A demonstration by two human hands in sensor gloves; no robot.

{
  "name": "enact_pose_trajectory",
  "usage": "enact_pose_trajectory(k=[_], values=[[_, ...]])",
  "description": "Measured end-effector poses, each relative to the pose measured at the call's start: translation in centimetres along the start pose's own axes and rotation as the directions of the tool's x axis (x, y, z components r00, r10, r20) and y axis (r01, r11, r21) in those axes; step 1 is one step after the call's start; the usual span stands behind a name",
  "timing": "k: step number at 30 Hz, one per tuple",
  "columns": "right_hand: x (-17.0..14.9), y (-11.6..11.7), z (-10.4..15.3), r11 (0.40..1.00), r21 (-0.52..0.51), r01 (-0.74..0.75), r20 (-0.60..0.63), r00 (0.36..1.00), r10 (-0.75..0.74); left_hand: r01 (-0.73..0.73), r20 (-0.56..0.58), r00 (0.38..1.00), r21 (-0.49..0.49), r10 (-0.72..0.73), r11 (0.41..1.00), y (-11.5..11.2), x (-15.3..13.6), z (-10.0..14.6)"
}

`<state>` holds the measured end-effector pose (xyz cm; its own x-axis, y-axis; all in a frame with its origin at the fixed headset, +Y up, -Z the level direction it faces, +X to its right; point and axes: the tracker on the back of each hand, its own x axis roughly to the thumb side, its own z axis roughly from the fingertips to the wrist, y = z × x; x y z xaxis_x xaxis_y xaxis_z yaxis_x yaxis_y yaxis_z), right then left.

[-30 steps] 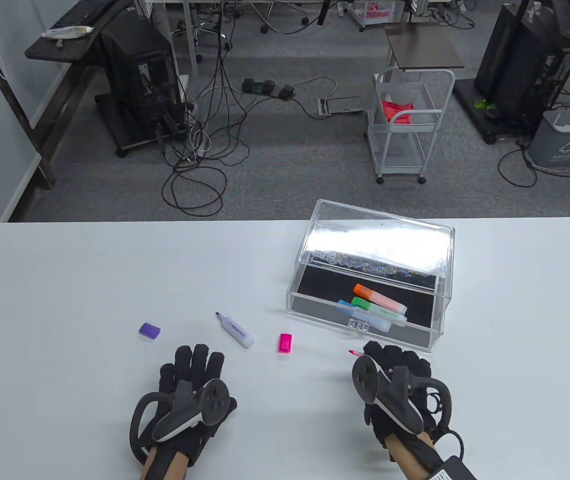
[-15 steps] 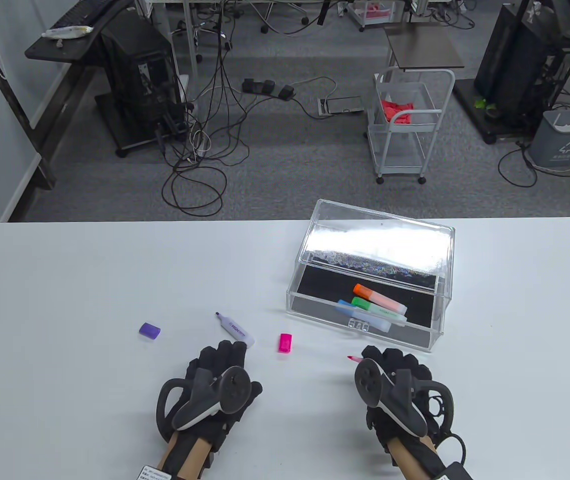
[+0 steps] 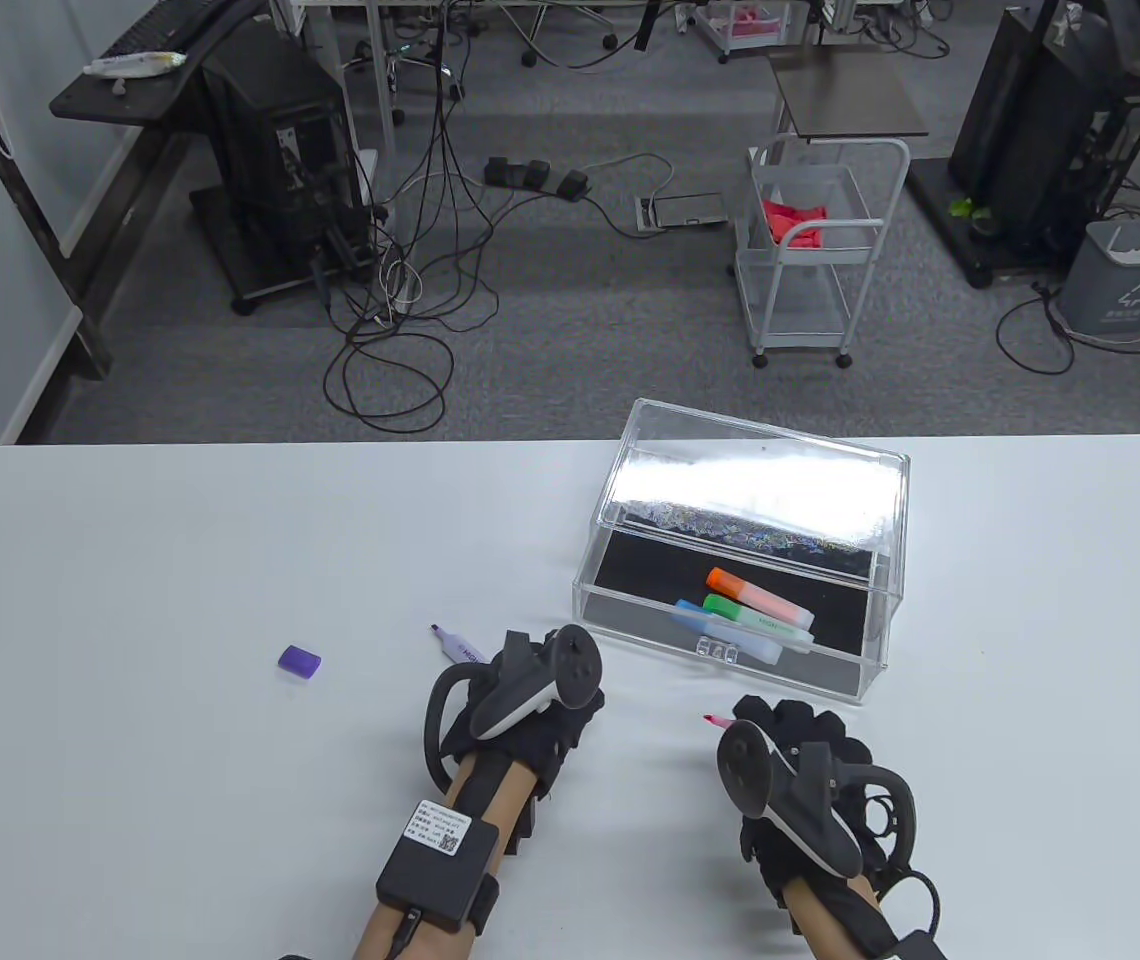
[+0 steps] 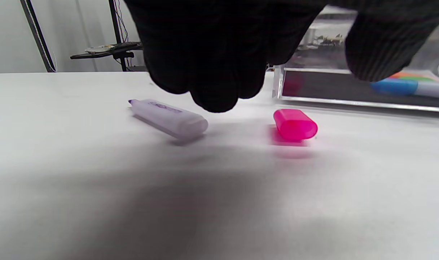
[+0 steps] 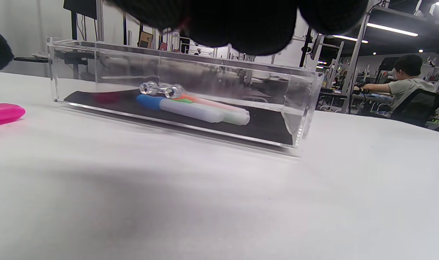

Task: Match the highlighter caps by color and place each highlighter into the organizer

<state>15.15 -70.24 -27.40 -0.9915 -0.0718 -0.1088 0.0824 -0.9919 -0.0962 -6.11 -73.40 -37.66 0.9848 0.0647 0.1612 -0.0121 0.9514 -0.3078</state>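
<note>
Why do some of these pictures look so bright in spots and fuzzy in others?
Table view: ceiling light glares white off the clear organizer lid. Left wrist view: the left hand is a dark blur up close and casts a wide shadow on the table; the pink cap is soft-edged. Right wrist view: the foreground table is blurred.

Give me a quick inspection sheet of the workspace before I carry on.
Surface: white table, matte.
Job's things: clear organizer holding capped orange, green and blue highlighters; uncapped purple highlighter and pink cap lying apart on the table; purple cap further left.
Clutter: nothing seen on the table.
Grips: left hand hovers above the purple highlighter and pink cap, touching neither; right hand holds an uncapped pink highlighter, only its tip showing.
Cables: tangle on the floor beyond the table.
Surroundings: white cart, grey bin, a seated person.
</note>
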Motion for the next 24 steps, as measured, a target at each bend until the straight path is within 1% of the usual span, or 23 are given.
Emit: enact_pose_trajectory(k=[4, 7, 9, 15, 21, 24], values=[[-0.3, 0.3, 0.0, 1.0, 0.012, -0.012, -0.009, 1.0, 0.012, 0.021, -0.03, 0.999, -0.028, -0.022, 0.999, -0.5, 1.0, -1.5], [-0.5, 0.5, -0.1, 1.0, 0.018, -0.017, -0.015, 1.0, 0.017, 0.059, -0.06, 0.996, -0.063, -0.062, 0.996, -1.0, 1.5, -2.4], [-0.6, 0.5, -0.1, 1.0, 0.017, -0.022, -0.019, 1.0, 0.022, 0.074, -0.081, 0.994, -0.067, -0.079, 0.995, -1.3, 1.7, -2.8], [-0.7, 0.6, 0.1, 0.999, 0.013, -0.036, -0.023, 0.999, 0.037, 0.063, -0.106, 0.992, -0.066, -0.07, 0.996, -1.5, 1.9, -3.5], [-0.6, 0.6, 0.2, 0.999, 0.014, -0.044, -0.02, 0.999, 0.044, 0.106, -0.135, 0.984, -0.056, -0.113, 0.993, -1.8, 2.3, -3.9], [-0.6, 0.7, 0.2, 0.999, 0.017, -0.036, -0.024, 0.999, 0.037, 0.105, -0.125, 0.986, -0.053, -0.111, 0.993, -1.8, 2.6, -3.9]])
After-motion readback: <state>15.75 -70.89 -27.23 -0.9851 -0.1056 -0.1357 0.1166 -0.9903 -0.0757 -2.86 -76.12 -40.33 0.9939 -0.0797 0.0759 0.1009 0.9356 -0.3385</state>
